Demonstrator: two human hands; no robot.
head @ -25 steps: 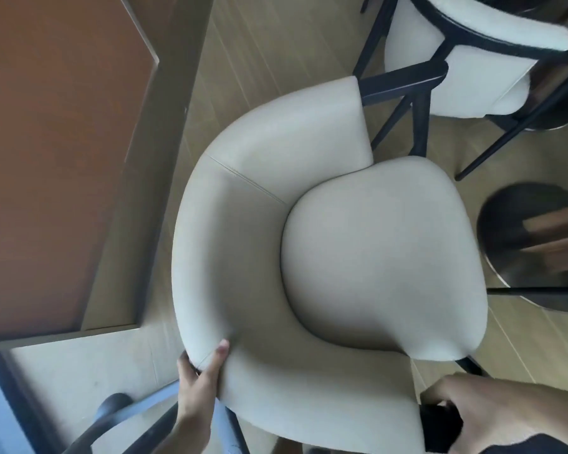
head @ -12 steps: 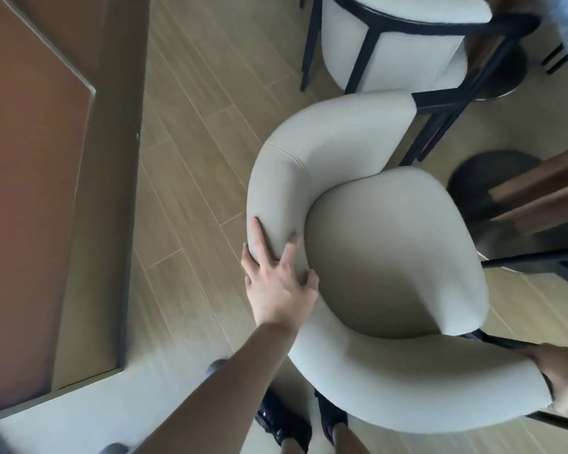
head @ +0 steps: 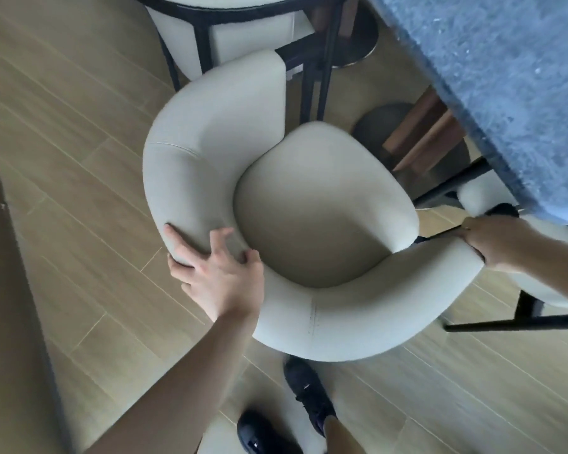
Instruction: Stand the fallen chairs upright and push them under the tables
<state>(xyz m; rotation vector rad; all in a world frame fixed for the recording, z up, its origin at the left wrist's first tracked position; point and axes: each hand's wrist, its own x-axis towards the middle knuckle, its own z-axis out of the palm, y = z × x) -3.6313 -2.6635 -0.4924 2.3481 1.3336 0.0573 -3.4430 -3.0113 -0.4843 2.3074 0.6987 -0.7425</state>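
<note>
A cream upholstered chair [head: 322, 204] with a curved backrest and black legs stands upright in the middle of the view, its seat facing the blue-grey table [head: 505, 86] at the upper right. My left hand [head: 217, 267] grips the top of the curved backrest on its left side, thumb outside and fingers curled over the inner face. My right hand [head: 492, 242] holds the right end of the backrest where the black frame begins. The seat's front edge lies close to the table's edge.
A second cream chair [head: 250, 31] stands behind at the top. A third chair's white cushion [head: 476, 196] and black legs show at the right. A round dark table base [head: 387, 126] with wooden posts sits under the table. My dark shoes [head: 305, 391] stand on the wooden floor.
The chair has shifted toward the table on the right, whose top has come into view. My left hand slid lower along the backrest and curled over it. My right hand still holds the right end.
</note>
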